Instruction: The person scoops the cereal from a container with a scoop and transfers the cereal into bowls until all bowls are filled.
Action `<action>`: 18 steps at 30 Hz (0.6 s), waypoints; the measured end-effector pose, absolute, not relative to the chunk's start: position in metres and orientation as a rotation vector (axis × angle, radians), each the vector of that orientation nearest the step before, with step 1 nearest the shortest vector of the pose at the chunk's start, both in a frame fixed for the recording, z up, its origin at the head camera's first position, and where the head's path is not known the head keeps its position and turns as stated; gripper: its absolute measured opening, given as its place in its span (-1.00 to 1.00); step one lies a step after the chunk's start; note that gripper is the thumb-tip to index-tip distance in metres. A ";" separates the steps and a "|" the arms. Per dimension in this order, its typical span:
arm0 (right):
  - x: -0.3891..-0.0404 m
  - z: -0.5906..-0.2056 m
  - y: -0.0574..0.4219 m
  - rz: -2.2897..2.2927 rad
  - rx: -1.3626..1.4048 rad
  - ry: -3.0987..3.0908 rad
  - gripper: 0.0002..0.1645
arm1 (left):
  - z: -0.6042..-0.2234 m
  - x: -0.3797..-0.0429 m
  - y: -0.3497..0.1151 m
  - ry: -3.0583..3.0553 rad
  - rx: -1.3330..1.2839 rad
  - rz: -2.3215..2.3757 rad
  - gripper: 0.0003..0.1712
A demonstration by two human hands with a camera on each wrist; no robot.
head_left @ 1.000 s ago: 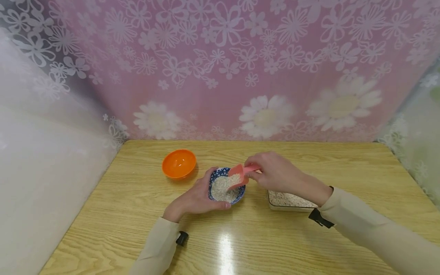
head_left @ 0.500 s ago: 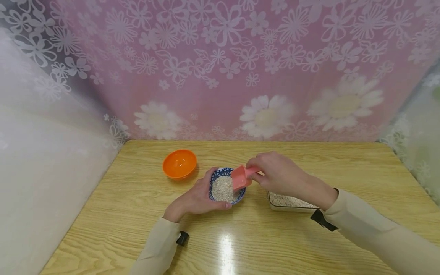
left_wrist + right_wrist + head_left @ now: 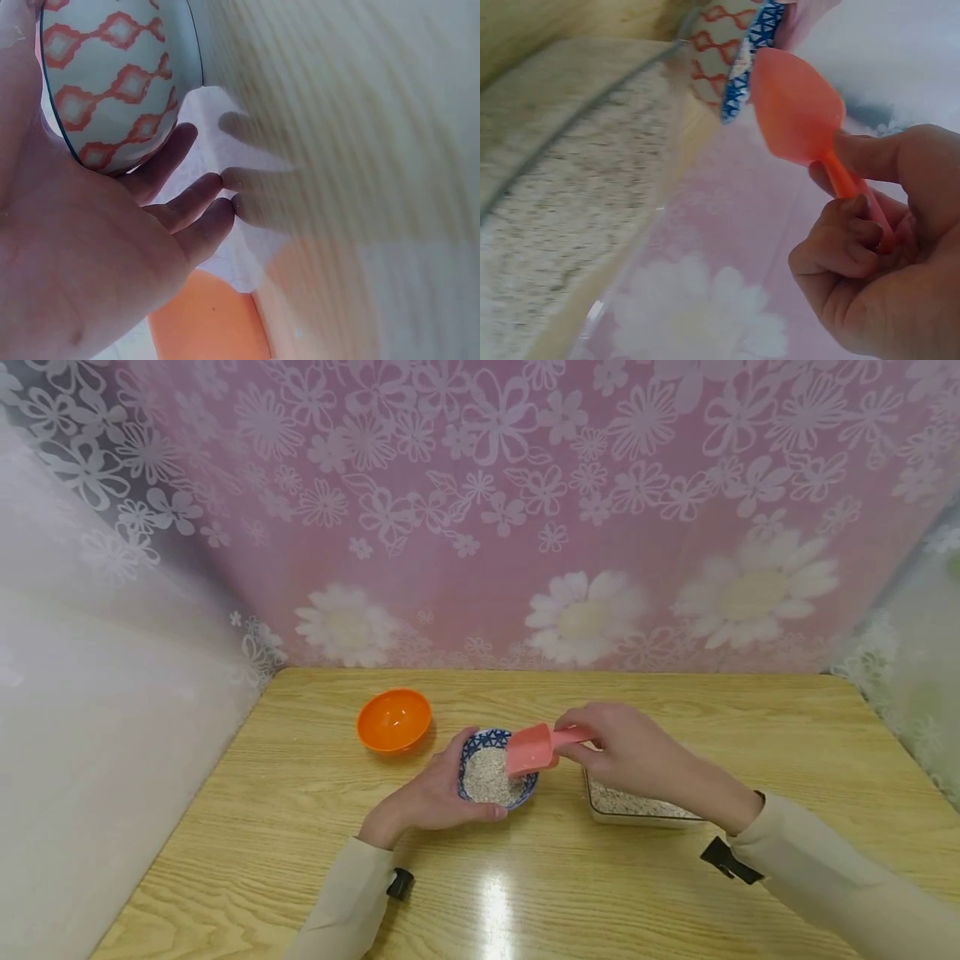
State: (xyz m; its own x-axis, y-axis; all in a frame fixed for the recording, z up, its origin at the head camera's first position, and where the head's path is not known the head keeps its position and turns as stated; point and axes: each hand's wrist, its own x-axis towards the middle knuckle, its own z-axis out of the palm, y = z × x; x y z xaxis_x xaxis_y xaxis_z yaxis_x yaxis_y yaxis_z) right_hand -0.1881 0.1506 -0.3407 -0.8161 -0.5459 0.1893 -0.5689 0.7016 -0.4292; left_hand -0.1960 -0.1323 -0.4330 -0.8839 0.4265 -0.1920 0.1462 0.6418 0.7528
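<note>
My left hand (image 3: 442, 789) holds a small bowl (image 3: 468, 747) by its side, thumb at the near rim and fingers round the far side. The bowl is blue-patterned inside and red-patterned outside, with pale oat-like flakes (image 3: 491, 777) in it. In the left wrist view its outer wall (image 3: 112, 82) rests against the hand, fingertips right at the tabletop. My right hand (image 3: 633, 747) pinches the handle of a pink scoop (image 3: 532, 750), whose tipped blade overlaps the bowl's right rim. The right wrist view shows the scoop's underside (image 3: 799, 105) and the fingers curled round its handle.
An orange bowl (image 3: 393, 720) stands behind and left of the patterned bowl. A shallow rectangular container (image 3: 637, 818) of similar flakes lies under my right forearm, partly hidden. A flowered curtain (image 3: 465, 527) hangs along the back edge of the wooden table (image 3: 600, 893).
The scoop, first showing flakes in its blade, has tipped over toward the bowl and now shows its pink underside. My right hand has shifted slightly right; the left hand keeps its hold.
</note>
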 end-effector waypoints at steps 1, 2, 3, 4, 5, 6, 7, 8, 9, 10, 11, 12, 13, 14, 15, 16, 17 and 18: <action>-0.188 -0.344 0.155 0.805 0.914 -2.859 -0.83 | -0.433 -0.196 -0.132 2.515 0.460 1.099 0.44; -0.189 -0.348 0.159 0.864 0.889 -2.868 -0.82 | -0.433 -0.196 -0.132 2.517 0.464 1.097 0.44; -0.188 -0.351 0.162 0.927 0.863 -2.879 -0.80 | -0.432 -0.196 -0.132 2.521 0.469 1.094 0.44; -0.188 -0.355 0.166 0.989 0.843 -2.884 -0.79 | -0.432 -0.195 -0.133 2.525 0.471 1.087 0.45; -0.187 -0.359 0.169 1.037 0.823 -2.890 -0.78 | -0.432 -0.195 -0.133 2.529 0.473 1.081 0.45; -0.186 -0.362 0.172 1.080 0.803 -2.893 -0.76 | -0.432 -0.194 -0.134 2.532 0.476 1.075 0.46; -0.186 -0.365 0.175 1.113 0.788 -2.890 -0.76 | -0.432 -0.194 -0.134 2.538 0.481 1.071 0.45; -0.185 -0.368 0.178 1.145 0.778 -2.885 -0.76 | -0.432 -0.193 -0.134 2.541 0.486 1.072 0.46; -0.184 -0.371 0.181 1.175 0.770 -2.877 -0.76 | -0.432 -0.193 -0.134 2.544 0.490 1.068 0.46; -0.184 -0.373 0.183 1.202 0.766 -2.865 -0.77 | -0.432 -0.193 -0.134 2.548 0.496 1.065 0.46; -0.184 -0.376 0.185 1.223 0.766 -2.847 -0.77 | -0.432 -0.192 -0.134 2.550 0.502 1.067 0.46; -0.184 -0.378 0.187 1.250 0.764 -2.829 -0.78 | -0.432 -0.192 -0.134 2.554 0.508 1.066 0.45; -0.184 -0.380 0.189 1.273 0.762 -2.812 -0.79 | -0.432 -0.192 -0.134 2.560 0.514 1.064 0.45; -0.183 -0.382 0.191 1.296 0.758 -2.799 -0.79 | -0.432 -0.192 -0.134 2.565 0.520 1.059 0.44; -0.183 -0.383 0.193 1.312 0.751 -2.788 -0.80 | -0.432 -0.192 -0.133 2.569 0.526 1.055 0.44; -0.182 -0.384 0.195 1.329 0.741 -2.778 -0.80 | -0.432 -0.193 -0.133 2.574 0.532 1.051 0.43; -0.181 -0.385 0.198 1.341 0.730 -2.771 -0.80 | -0.431 -0.193 -0.133 2.579 0.536 1.046 0.43; -0.180 -0.385 0.201 1.354 0.715 -2.767 -0.79 | -0.431 -0.193 -0.133 2.587 0.542 1.036 0.43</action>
